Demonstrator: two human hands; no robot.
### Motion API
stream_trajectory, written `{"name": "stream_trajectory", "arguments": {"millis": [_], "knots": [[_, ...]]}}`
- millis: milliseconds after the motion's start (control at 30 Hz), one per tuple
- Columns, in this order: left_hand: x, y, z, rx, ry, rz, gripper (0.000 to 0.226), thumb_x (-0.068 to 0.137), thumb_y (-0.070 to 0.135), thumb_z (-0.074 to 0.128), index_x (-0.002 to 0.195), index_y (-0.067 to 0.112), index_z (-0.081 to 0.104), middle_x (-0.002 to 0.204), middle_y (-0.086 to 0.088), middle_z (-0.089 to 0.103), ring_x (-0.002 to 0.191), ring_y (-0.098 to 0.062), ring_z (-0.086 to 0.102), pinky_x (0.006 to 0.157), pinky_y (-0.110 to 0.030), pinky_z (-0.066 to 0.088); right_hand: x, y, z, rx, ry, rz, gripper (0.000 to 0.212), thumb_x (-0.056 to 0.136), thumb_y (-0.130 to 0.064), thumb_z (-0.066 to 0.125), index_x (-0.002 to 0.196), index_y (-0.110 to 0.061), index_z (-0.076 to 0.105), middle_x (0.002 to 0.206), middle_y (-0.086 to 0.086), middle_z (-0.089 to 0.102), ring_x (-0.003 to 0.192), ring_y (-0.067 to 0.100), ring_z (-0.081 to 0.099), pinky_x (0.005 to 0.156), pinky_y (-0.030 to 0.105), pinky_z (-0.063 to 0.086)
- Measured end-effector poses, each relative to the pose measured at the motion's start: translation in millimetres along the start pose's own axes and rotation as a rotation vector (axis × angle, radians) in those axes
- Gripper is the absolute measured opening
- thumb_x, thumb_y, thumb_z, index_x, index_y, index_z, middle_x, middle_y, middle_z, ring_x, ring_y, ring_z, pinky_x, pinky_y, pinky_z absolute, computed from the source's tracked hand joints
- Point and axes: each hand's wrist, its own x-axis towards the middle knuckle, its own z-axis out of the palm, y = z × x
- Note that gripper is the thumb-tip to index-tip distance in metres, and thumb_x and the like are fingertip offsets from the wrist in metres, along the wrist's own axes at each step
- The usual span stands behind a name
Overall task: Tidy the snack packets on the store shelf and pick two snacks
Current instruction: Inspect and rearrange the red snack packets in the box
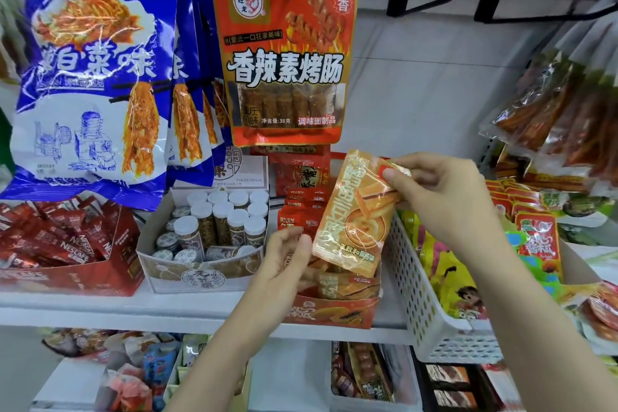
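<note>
The orange snack packet [357,211] is held tilted above the red display box [334,311], the right hand [444,197] pinching its top corner and the left hand [284,261] gripping its lower edge, just left of the white basket [431,304]

White store shelf [207,311] carries red cardboard Nescafe sachet box [67,274], white cardboard box of capped jars [200,273], red-orange carton of snack packets [334,311], white perforated plastic basket [424,304].

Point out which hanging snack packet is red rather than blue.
The red grilled-sausage packet, hanging alone from its hook at centre. The blue packets hang stacked to its left.
</note>
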Motion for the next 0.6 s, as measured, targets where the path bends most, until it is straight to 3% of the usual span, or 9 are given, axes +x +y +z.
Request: {"name": "stream_trajectory", "arguments": {"millis": [67,167,267,367,433,600], "knots": [[0.4,1.0,1.4,0.026,-0.059,0.027,0.031,0.087,0.057,0.05,0.112,0.045,0.064,0.106,0.013,0.07,0.095,-0.009,0.07,0.081,-0.019,0.054,0.6,2.8,2.3,-0.01,-0.032,0.011,0.017,0.086,-0.023,0.074,0.077,-0.036,0.068,0.068,-0.006,0.074,0.065,0.006,0.071,0.063,0.025,0.06],[-0.3,5.2,4.8,0.03,-0.116,0.026,0.03,0.095,0.045,0.047,0.109,0.033,0.072,0.113,0.008,0.073,0.107,-0.008,0.067,0.085,-0.016,0.052,1.9,5.5,4.6,0.04,-0.039,0.037,0.018,0.086,-0.021,0.074,0.077,-0.035,0.068,0.068,-0.007,0.074,0.063,0.003,0.07,0.056,0.018,0.056],[-0.1,7.3,5.1,0.05,-0.148,0.041,0.03,0.099,0.039,0.046,0.111,0.031,0.072,0.117,0.005,0.072,0.111,-0.012,0.066,0.091,-0.028,0.053,3.7,6.3,5.0,0.142,-0.029,0.083,0.011,0.087,-0.018,0.072,0.081,-0.027,0.07,0.066,-0.008,0.073,0.057,-0.002,0.067,0.05,0.01,0.048],[0.2,6.9,2.9,0.075,-0.16,0.034,0.03,0.099,0.041,0.045,0.112,0.033,0.071,0.118,0.006,0.071,0.113,-0.013,0.065,0.1,-0.04,0.048,4.2,6.9,5.8,0.141,-0.033,0.097,0.01,0.089,-0.019,0.07,0.081,-0.025,0.068,0.066,-0.005,0.074,0.058,-0.001,0.067,0.05,0.012,0.05],[-0.6,8.0,3.1,0.056,-0.158,0.026,0.032,0.097,0.045,0.045,0.112,0.033,0.071,0.118,0.005,0.071,0.113,-0.013,0.065,0.101,-0.04,0.047,4.3,6.1,7.1,0.16,-0.041,0.102,0.009,0.09,-0.018,0.069,0.082,-0.024,0.068,0.068,-0.002,0.074,0.061,0.003,0.068,0.053,0.017,0.054],[0.2,13.8,0.2,-0.307,-0.146,-0.185,0.064,0.088,0.066,0.028,0.109,0.03,0.076,0.116,-0.005,0.073,0.109,-0.017,0.069,0.079,-0.025,0.056,-3.3,3.1,22.3,0.527,-0.266,0.173,0.011,0.092,-0.009,0.062,0.086,-0.017,0.066,0.069,-0.001,0.071,0.064,0.009,0.065,0.057,0.024,0.055]]}}
